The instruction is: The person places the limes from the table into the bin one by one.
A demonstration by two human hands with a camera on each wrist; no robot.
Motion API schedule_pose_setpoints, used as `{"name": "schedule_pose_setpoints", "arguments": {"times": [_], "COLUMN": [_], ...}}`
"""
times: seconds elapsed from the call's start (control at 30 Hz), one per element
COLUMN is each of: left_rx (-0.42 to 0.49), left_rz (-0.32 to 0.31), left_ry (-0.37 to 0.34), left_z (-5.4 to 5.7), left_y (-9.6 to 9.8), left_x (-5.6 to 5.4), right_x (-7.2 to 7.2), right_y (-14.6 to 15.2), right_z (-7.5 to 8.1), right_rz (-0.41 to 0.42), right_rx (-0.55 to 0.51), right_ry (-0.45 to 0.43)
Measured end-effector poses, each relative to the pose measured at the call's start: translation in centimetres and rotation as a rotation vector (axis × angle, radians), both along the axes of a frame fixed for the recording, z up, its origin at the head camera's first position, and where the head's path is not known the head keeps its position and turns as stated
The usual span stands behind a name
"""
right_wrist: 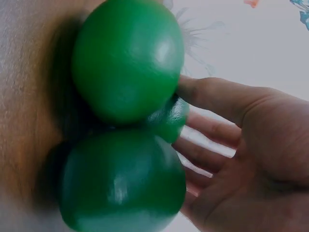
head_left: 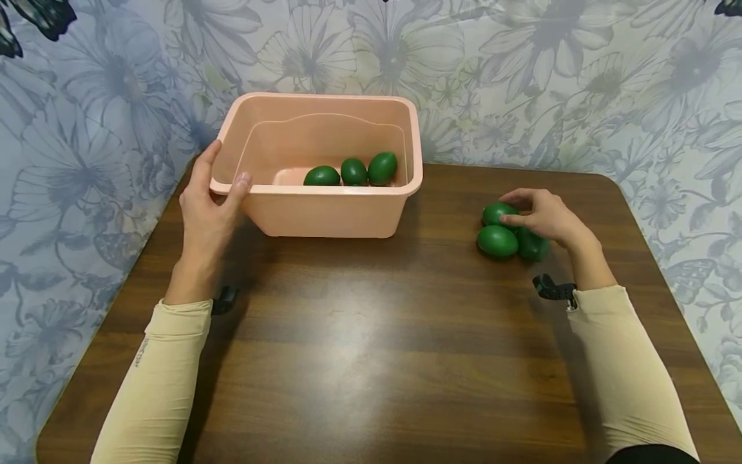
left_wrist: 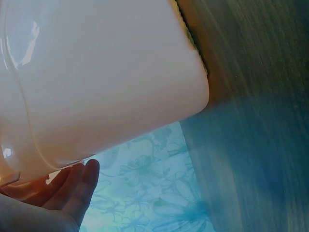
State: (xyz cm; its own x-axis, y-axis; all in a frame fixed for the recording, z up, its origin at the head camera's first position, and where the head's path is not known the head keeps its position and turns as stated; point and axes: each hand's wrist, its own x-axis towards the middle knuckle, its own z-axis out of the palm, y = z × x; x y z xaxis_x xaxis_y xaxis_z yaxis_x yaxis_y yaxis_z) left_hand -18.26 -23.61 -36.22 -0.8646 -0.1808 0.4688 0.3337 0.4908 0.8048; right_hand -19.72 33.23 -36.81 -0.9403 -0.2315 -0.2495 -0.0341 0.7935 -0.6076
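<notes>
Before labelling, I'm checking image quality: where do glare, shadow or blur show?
Head view: pale glare on the table, shadow beside the left sleeve; left wrist view: bright streak on the tub, bluish tint low down; right wrist view: slightly soft, highlight on the upper green oval, dark shadow to its left.

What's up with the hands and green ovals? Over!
Left hand grips pink bin by rim. Right hand grips far green oval, two others beside it. Three ovals inside bin. Nothing seen blocking.
</notes>
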Motion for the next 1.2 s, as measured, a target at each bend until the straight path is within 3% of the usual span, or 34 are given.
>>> {"name": "schedule_pose_setpoints", "arguments": {"times": [0.2,0.37,0.53,0.67,1.2], "left_rx": [0.000,-0.008,0.004,0.016,0.007], "left_rz": [-0.001,0.002,-0.006,-0.003,0.001], "left_ry": [-0.005,-0.004,-0.008,-0.011,-0.016], "left_z": [0.1,1.2,2.4,2.6,2.2], "left_y": [0.0,0.9,1.8,1.9,1.6], "left_x": [0.2,1.3,2.5,2.9,2.8], "right_x": [-0.5,-0.5,-0.4,-0.2,-0.3], "right_y": [-0.6,-0.8,-1.0,-1.4,-5.3], "right_z": [-0.2,-0.4,-0.8,-0.8,3.2], "right_rz": [-0.026,-0.057,-0.130,-0.188,-0.264], "right_rx": [0.085,0.087,0.074,0.030,-0.084], "right_ry": [0.000,0.019,0.126,0.221,0.415]}}
